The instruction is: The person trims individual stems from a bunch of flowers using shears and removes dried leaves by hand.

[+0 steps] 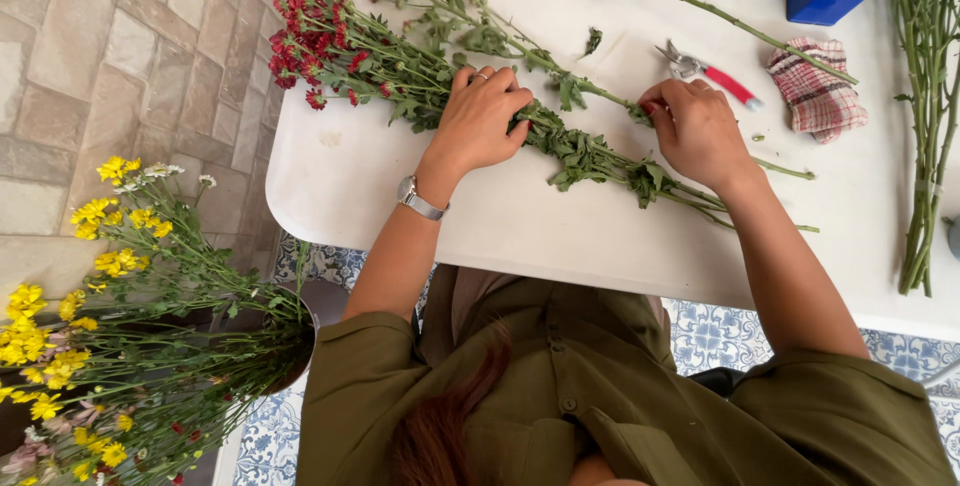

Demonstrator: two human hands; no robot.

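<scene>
Already your left hand pressed down on the red chrysanthemum stems lying across the white table, your right hand pinching them; hard tugging could have snapped 1.

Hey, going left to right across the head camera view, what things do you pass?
Yellow flowers in a bucket → red flower heads → left hand → right hand → red-handled pruners → checked cloth → bare green stems.
</scene>
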